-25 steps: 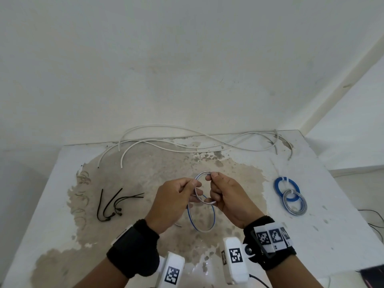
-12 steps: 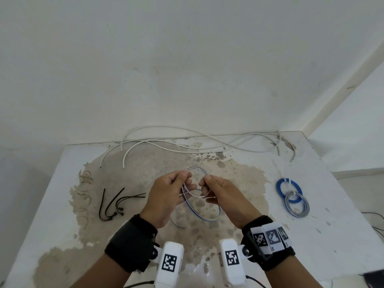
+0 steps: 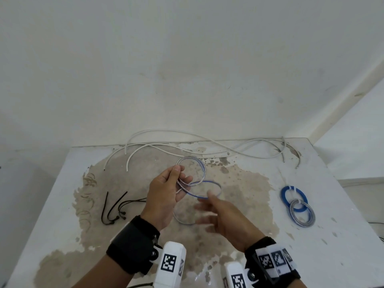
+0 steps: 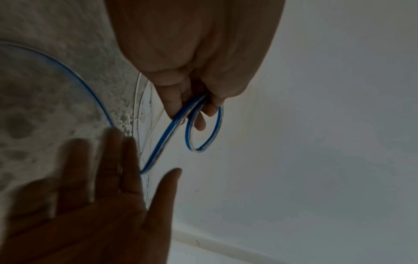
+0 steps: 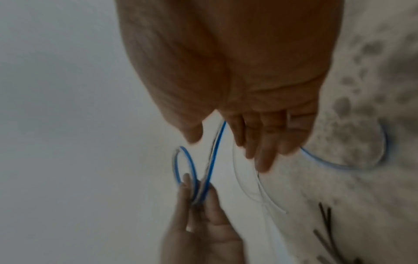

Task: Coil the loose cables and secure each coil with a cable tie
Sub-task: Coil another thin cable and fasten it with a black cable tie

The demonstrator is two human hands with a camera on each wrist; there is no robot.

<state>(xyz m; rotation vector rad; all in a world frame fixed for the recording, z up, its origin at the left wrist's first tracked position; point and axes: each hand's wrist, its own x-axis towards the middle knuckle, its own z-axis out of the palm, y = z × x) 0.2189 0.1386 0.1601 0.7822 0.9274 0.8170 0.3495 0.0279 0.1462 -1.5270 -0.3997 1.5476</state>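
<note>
Left hand (image 3: 166, 196): raised above the table (image 3: 332, 246), thumb and fingers pinching the clear, blue-striped cable (image 3: 204, 185) where its turns cross, presumably so the finished loops cannot spring apart while more is gathered.

Right hand (image 3: 226, 215): just right of that pinch, fingers spread and straight, blurred, holding nothing. One strand passes between its thumb and fingers in the right wrist view; whether it touches the strand cannot be told. Likely reaching for the next length to wind on.

Cable in hand: thin, translucent sheath with a blue line along it. One small loop stands beyond the pinch, a wider one hangs to its right, and a slack tail droops below it toward the table. Coil partly made, not yet tied.

Black cable ties (image 3: 116, 206): loose bunch on the table left of the pinch, within reach, probably for the next binding.

Finished coils (image 3: 297, 206): one blue, one grey, overlapping, well to the right of the pinch, each with a pale tie.

White cables (image 3: 187, 150): uncoiled, lying beyond the pinch along the table's far edge.
</note>
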